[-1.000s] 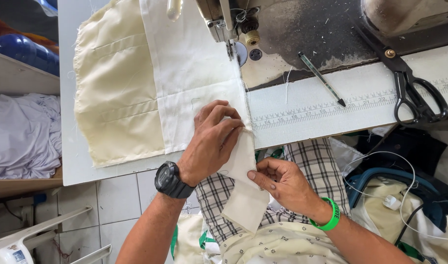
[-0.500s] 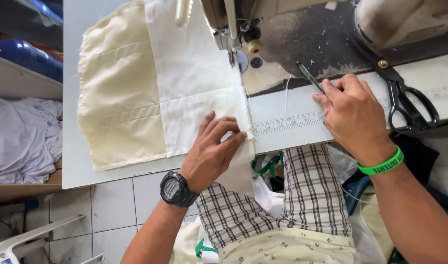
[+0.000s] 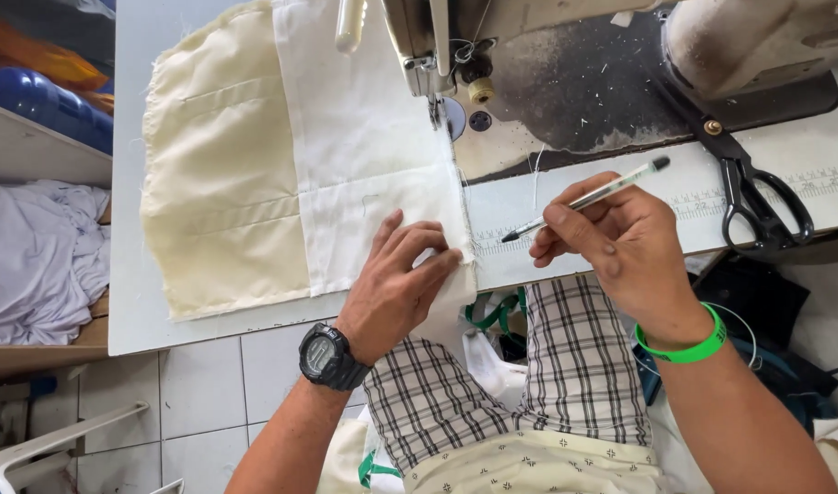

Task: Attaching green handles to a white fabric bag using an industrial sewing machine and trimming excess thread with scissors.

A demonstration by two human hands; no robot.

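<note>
My left hand (image 3: 396, 279) lies flat, fingers spread, pressing the near corner of a white fabric piece (image 3: 364, 155) onto the sewing table (image 3: 574, 206). Under the white piece lies a cream fabric panel (image 3: 222, 201) that reaches to the table's left edge. My right hand (image 3: 615, 242) holds a pen (image 3: 588, 197) with its tip pointing left, just right of the fabric's edge and above the ruler printed on the table. The sewing machine's needle and presser foot (image 3: 437, 87) stand at the far end of the white piece.
Black-handled scissors (image 3: 757, 197) rest on the table at the right, beside the sewing machine's base (image 3: 602, 91). A pile of pale cloth (image 3: 35, 261) lies on a shelf at the left. My checked shorts and a tiled floor show below the table edge.
My right hand left the white strip, reached to the table, picked up the pen and brought it toward the fabric edge. My left hand stayed pressed on the white piece.
</note>
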